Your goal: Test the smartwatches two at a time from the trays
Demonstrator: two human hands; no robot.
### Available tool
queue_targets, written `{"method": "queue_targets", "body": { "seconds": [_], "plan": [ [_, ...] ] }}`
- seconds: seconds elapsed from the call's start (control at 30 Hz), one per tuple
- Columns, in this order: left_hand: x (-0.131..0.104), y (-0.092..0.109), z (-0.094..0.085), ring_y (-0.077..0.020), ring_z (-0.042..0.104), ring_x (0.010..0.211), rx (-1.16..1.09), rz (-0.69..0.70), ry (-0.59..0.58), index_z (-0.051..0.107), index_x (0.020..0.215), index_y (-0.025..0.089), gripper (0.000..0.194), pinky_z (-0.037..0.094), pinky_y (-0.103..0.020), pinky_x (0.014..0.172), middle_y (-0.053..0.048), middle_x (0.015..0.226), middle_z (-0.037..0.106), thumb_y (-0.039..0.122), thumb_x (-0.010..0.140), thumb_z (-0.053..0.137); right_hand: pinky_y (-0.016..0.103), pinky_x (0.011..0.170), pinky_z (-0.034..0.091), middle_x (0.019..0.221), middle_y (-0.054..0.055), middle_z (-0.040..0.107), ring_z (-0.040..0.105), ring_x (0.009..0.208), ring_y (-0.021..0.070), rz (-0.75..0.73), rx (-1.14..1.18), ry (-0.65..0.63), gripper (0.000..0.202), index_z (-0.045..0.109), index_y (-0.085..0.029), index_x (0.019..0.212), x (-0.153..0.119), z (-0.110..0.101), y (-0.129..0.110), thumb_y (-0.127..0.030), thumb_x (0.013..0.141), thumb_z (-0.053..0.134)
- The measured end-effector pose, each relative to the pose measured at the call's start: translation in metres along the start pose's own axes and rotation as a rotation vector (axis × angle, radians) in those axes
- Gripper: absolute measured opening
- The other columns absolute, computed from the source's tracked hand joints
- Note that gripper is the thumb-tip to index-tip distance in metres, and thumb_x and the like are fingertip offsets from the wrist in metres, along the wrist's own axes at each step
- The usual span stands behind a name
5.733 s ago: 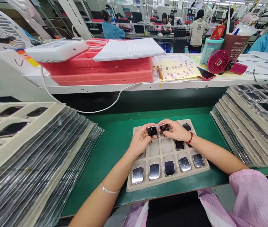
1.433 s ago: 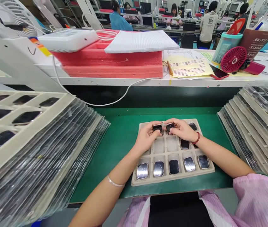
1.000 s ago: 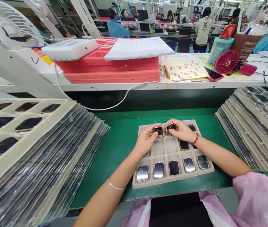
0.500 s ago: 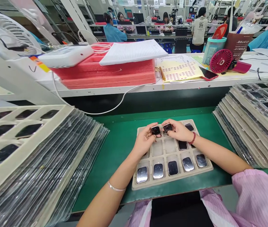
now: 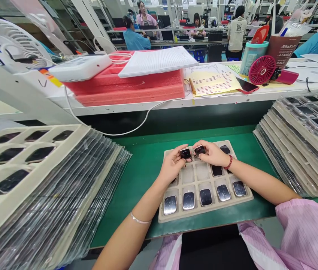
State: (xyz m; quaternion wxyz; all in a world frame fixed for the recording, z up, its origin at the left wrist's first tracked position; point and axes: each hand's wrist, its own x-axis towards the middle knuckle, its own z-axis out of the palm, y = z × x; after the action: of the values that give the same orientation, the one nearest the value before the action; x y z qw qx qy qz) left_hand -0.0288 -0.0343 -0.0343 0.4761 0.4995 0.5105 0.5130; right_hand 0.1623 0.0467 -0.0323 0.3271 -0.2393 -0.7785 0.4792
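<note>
Between the thumb and fingers of my left hand (image 5: pixel 172 165) is a smartwatch case (image 5: pixel 185 153) with a dark, rounded-square screen and no strap. My right hand (image 5: pixel 212 153) grips a second case (image 5: pixel 199 150) of the same kind, close beside the first. Both are held above a beige compartment tray (image 5: pixel 203 215). A row of watch cases fills its front compartments, among them a shiny one (image 5: pixel 170 205) at the left and a dark one (image 5: pixel 205 197) in the middle. Two compartments in the middle row hold nothing. My hands cover part of the back row.
Tall stacks of trays flank the green mat (image 5: pixel 136 165): a left stack (image 5: pixel 63 195) and a right stack (image 5: pixel 290 150). The shelf (image 5: pixel 159 105) ahead carries red foam (image 5: pixel 147 90), papers, a phone (image 5: pixel 247 86) and a pink fan (image 5: pixel 262 70). A white cable hangs below it. People sit farther back.
Both hands keep their watch cases in nearly the same place. The view has shifted slightly. In the background, a person in pink now sits higher.
</note>
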Motion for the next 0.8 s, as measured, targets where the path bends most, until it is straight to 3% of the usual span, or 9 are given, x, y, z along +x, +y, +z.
{"method": "queue_targets", "body": {
  "seconds": [0.17, 0.27, 0.33, 0.43, 0.5, 0.6, 0.73, 0.8],
  "plan": [
    [0.003, 0.005, 0.001, -0.0158, 0.070, 0.079, -0.070, -0.018, 0.004, 0.053, 0.128, 0.019, 0.061, 0.050, -0.021, 0.058, -0.009, 0.106, 0.071, 0.017, 0.069, 0.069, 0.030, 0.077, 0.051, 0.095, 0.005, 0.069, 0.065, 0.088, 0.0179, 0.026, 0.056, 0.010, 0.035, 0.061, -0.016, 0.104, 0.002, 0.000, 0.002, -0.012, 0.070, 0.052],
    [-0.003, 0.022, -0.001, -0.0081, 0.062, 0.058, -0.276, -0.063, -0.075, 0.056, 0.120, 0.019, 0.062, 0.044, -0.016, 0.046, -0.004, 0.093, 0.071, 0.028, 0.065, 0.082, 0.025, 0.063, 0.051, 0.093, 0.004, 0.069, 0.063, 0.074, 0.0143, 0.129, 0.174, 0.010, 0.039, 0.060, -0.016, 0.109, 0.003, -0.001, 0.001, -0.013, 0.070, 0.055],
    [-0.019, 0.043, -0.001, -0.0038, 0.052, 0.042, -0.430, -0.112, -0.239, 0.059, 0.118, 0.019, 0.062, 0.037, -0.013, 0.037, -0.001, 0.079, 0.068, 0.040, 0.066, 0.086, 0.023, 0.055, 0.050, 0.094, 0.005, 0.070, 0.061, 0.065, 0.0117, 0.202, 0.252, 0.011, 0.043, 0.059, -0.017, 0.116, 0.003, -0.002, -0.001, -0.015, 0.073, 0.058],
    [-0.058, 0.081, 0.010, -0.0059, 0.046, 0.031, -0.644, -0.181, -0.638, 0.061, 0.123, 0.019, 0.070, 0.036, -0.013, 0.032, 0.005, 0.056, 0.059, 0.051, 0.066, 0.085, 0.023, 0.056, 0.054, 0.101, 0.007, 0.071, 0.064, 0.067, 0.0118, 0.254, 0.360, 0.017, 0.041, 0.060, -0.018, 0.122, 0.001, -0.005, -0.002, -0.019, 0.081, 0.060],
    [-0.080, 0.103, 0.024, -0.0086, 0.053, 0.037, -0.729, -0.309, -0.814, 0.063, 0.122, 0.017, 0.072, 0.045, -0.017, 0.037, 0.001, 0.064, 0.062, 0.049, 0.062, 0.088, 0.024, 0.058, 0.057, 0.106, 0.009, 0.071, 0.067, 0.072, 0.0133, 0.288, 0.450, 0.029, 0.040, 0.059, -0.018, 0.127, 0.001, -0.006, -0.002, -0.024, 0.087, 0.059],
    [-0.095, 0.121, 0.044, -0.0147, 0.065, 0.053, -0.806, -0.384, -1.038, 0.069, 0.111, 0.012, 0.063, 0.050, -0.018, 0.046, -0.005, 0.076, 0.067, 0.042, 0.060, 0.089, 0.026, 0.061, 0.061, 0.111, 0.011, 0.070, 0.070, 0.079, 0.0155, 0.346, 0.591, 0.041, 0.041, 0.057, -0.018, 0.132, 0.003, -0.010, -0.004, -0.032, 0.093, 0.055],
    [-0.101, 0.121, 0.053, -0.0237, 0.074, 0.081, -0.823, -0.334, -1.055, 0.071, 0.112, 0.012, 0.066, 0.052, -0.019, 0.053, -0.007, 0.085, 0.071, 0.044, 0.058, 0.089, 0.029, 0.067, 0.063, 0.115, 0.012, 0.068, 0.071, 0.087, 0.0181, 0.388, 0.751, 0.002, 0.037, 0.057, -0.020, 0.128, 0.005, -0.018, -0.028, -0.032, 0.093, 0.057],
    [-0.105, 0.116, 0.049, -0.0243, 0.074, 0.080, -0.816, -0.305, -0.996, 0.070, 0.114, 0.012, 0.070, 0.052, -0.019, 0.052, -0.008, 0.083, 0.072, 0.048, 0.057, 0.089, 0.029, 0.069, 0.063, 0.116, 0.010, 0.067, 0.071, 0.091, 0.0191, 0.380, 0.829, -0.024, 0.032, 0.059, -0.021, 0.120, 0.001, -0.022, -0.053, -0.031, 0.090, 0.062]
  ]
}}
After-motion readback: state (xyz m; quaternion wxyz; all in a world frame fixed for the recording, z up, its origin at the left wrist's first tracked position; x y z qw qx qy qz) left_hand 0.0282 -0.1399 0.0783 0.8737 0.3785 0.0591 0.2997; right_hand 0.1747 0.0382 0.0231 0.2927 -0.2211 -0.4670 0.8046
